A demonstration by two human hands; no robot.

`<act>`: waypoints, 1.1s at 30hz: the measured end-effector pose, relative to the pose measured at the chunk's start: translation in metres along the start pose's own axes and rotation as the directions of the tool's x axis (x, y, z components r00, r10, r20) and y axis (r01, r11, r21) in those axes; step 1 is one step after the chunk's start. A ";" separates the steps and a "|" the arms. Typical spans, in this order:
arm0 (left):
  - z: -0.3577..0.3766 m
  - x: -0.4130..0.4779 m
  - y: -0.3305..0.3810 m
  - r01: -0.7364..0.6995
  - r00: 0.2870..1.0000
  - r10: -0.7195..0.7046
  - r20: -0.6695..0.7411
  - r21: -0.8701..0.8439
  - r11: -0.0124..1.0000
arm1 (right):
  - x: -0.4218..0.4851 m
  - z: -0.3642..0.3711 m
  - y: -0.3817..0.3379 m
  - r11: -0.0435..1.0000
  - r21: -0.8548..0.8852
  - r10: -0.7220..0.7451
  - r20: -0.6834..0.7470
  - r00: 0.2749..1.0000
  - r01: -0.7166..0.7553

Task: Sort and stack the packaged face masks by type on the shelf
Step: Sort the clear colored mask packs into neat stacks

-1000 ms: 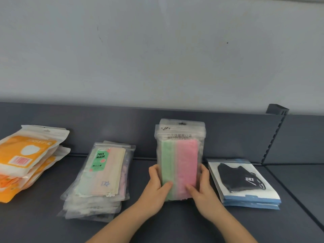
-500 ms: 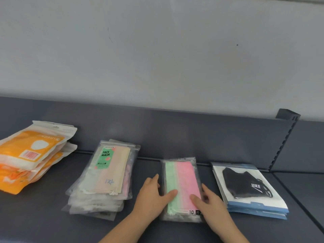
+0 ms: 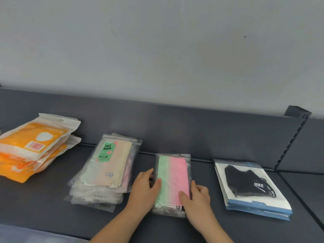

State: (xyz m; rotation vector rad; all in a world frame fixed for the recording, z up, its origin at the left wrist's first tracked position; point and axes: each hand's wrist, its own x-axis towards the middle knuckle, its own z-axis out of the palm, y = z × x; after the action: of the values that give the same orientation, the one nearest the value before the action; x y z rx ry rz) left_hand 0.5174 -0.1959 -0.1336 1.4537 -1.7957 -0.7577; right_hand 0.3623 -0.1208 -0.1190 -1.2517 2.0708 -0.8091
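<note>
Left hand [image 3: 145,188] and right hand [image 3: 198,199] clasp the green-and-pink mask pack [image 3: 172,176] by its long edges, thumbs on top and fingers curled along the sides. The pack lies flat on the dark shelf [image 3: 43,204] at lower centre of the frame. To its left are a clear "FACE MASK" stack [image 3: 105,172] and an orange stack [image 3: 29,148]; to its right, a black-mask stack [image 3: 250,186].
</note>
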 end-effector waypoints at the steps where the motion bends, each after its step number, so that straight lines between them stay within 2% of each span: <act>1: 0.000 -0.001 0.001 -0.004 1.000 0.004 -0.001 0.009 1.000 | 0.000 0.001 -0.001 1.000 -0.007 0.000 0.002 1.000 0.000; 7: -0.010 -0.001 0.013 0.014 0.997 -0.011 0.079 -0.027 1.000 | 0.001 0.000 -0.008 0.998 -0.049 0.040 -0.011 0.999 -0.041; 10: -0.029 -0.010 0.026 -0.076 0.980 0.091 0.177 -0.088 0.993 | -0.002 -0.007 -0.018 0.990 -0.114 0.077 -0.025 0.997 -0.079; 13: -0.065 -0.015 0.032 -0.114 0.937 0.197 0.288 -0.280 0.953 | -0.005 -0.011 -0.040 1.000 -0.010 -0.007 -0.143 0.990 0.006; 15: -0.093 -0.009 0.028 -0.144 0.945 0.236 0.227 -0.360 0.922 | -0.008 -0.007 -0.061 0.989 0.036 -0.135 -0.210 0.968 0.145; 18: -0.137 0.012 0.011 -0.239 0.970 0.245 0.009 -0.186 0.953 | -0.009 0.012 -0.091 0.953 0.044 -0.290 -0.163 0.943 0.301; 21: -0.174 0.038 -0.021 -0.147 0.987 0.147 -0.066 0.013 0.989 | -0.009 0.039 -0.114 0.943 0.071 -0.320 -0.062 0.945 0.324; 24: -0.193 0.060 -0.059 0.003 1.000 0.000 -0.028 0.096 0.995 | -0.006 0.066 -0.129 0.949 0.112 -0.293 -0.025 0.956 0.294; 29: -0.195 0.075 -0.098 0.119 0.982 -0.115 0.151 -0.014 0.993 | -0.003 0.101 -0.142 0.977 0.100 -0.197 0.079 0.977 0.189; 33: -0.187 0.078 -0.109 0.142 0.973 -0.112 0.200 -0.144 0.979 | -0.002 0.122 -0.144 0.944 0.308 -0.132 0.015 0.991 0.121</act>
State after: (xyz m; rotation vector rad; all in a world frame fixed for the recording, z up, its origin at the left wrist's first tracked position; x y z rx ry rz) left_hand 0.7216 -0.2969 -0.0984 1.4418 -1.7493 -1.1130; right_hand 0.5324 -0.1975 -0.0904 -1.2220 1.7667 -1.1111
